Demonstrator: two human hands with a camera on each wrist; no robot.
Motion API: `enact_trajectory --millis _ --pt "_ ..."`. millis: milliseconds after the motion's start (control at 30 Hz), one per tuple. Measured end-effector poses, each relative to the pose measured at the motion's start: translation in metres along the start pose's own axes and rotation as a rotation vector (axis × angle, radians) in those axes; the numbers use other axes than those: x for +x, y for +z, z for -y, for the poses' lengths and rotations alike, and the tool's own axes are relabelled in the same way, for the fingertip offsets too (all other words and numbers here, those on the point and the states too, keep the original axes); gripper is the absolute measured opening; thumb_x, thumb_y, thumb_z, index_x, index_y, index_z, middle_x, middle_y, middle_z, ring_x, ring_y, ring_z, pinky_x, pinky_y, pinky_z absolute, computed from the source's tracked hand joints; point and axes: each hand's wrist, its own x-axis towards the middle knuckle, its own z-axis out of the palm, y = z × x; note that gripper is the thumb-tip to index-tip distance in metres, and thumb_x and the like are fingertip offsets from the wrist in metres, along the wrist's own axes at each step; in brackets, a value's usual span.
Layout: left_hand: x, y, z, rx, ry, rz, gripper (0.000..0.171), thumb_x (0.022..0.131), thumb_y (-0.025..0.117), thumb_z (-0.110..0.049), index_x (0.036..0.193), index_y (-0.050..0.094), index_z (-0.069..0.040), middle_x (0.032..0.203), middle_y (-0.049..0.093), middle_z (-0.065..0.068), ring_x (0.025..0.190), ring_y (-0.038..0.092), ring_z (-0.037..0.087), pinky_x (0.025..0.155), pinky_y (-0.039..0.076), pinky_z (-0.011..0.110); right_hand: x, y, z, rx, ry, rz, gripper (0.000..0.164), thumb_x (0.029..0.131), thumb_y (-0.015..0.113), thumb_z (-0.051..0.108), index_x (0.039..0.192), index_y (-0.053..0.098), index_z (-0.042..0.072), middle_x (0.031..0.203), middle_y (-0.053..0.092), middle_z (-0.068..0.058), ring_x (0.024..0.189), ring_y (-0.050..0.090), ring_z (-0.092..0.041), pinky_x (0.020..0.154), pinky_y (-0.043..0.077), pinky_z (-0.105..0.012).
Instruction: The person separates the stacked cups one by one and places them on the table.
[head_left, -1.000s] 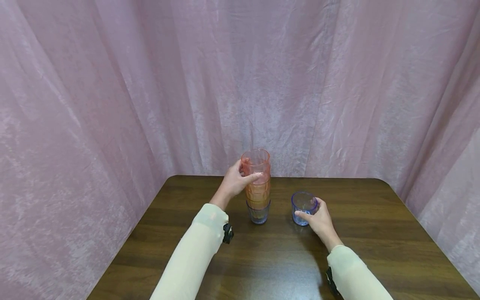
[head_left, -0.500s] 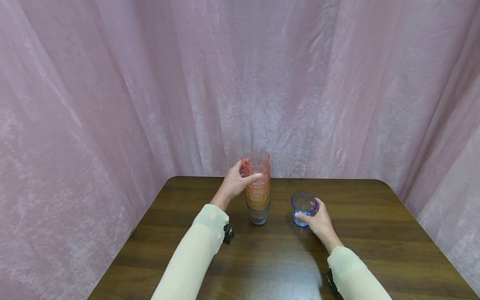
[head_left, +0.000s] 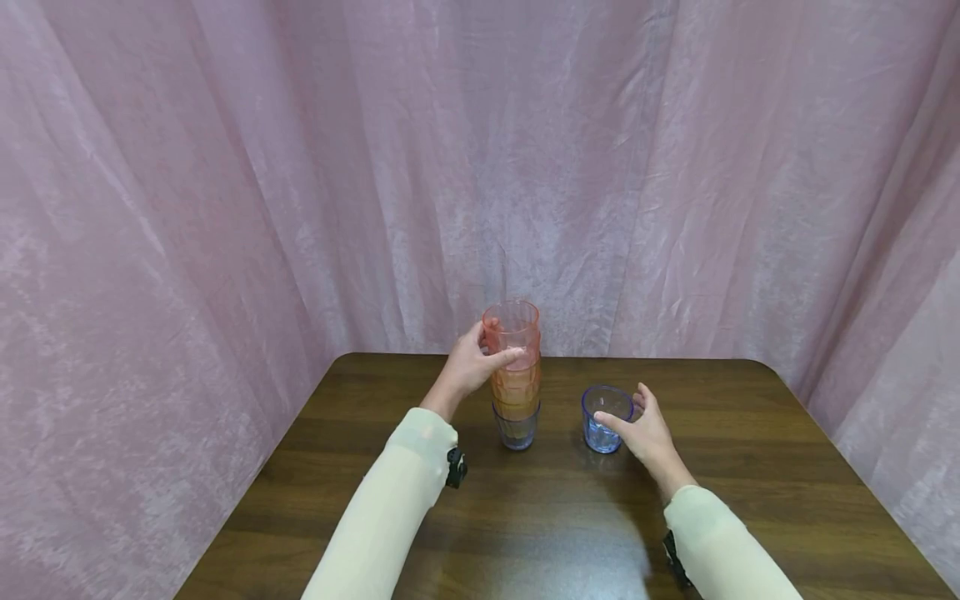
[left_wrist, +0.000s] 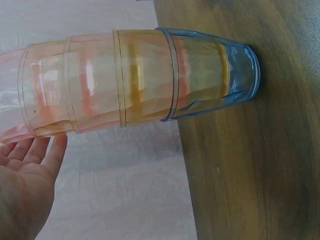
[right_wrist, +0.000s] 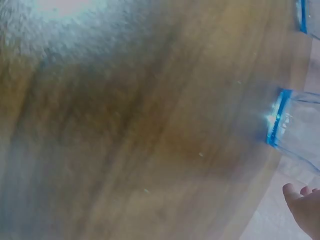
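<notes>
Near the table's far side stands a tall stack of nested clear plastic cups (head_left: 516, 392). Its lowest cup (left_wrist: 244, 75) is blue, with yellow, orange and pink ones above. My left hand (head_left: 471, 367) grips the stack near its top, thumb across the front and fingers behind. To the right of the stack, a single clear blue cup (head_left: 602, 437) sits upright on the wood. Beside that cup is my right hand (head_left: 651, 435), thumb and fingers spread apart; in the right wrist view the fingertips (right_wrist: 288, 190) are off the cup's side.
Both cups and hands are over a dark wooden table (head_left: 540, 517) with rounded far corners. Behind its far edge hangs a pink velvet curtain (head_left: 480, 167). A black wrist camera (head_left: 456, 467) is strapped at the left sleeve.
My right hand has let go of the single blue cup and drawn back slightly to the right, its fingers spreading. The left hand and the stack have stayed in place.
</notes>
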Motion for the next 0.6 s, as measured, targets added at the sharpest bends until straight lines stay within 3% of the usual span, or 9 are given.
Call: enact_trajectory --millis 600 --pt "0.0 0.0 0.0 0.013 -0.02 0.0 0.082 0.079 0.083 -0.043 0.145 0.047 -0.01 0.133 0.059 0.01 0.121 0.057 0.026 0.097 0.049 0.043 0.013 -0.009 0.057 -0.044 -0.131 -0.02 0.111 0.086 0.074 0.053 0.158 0.006 0.004 0.161 0.02 -0.021 0.146 0.021 -0.039 0.115 0.023 -0.054"
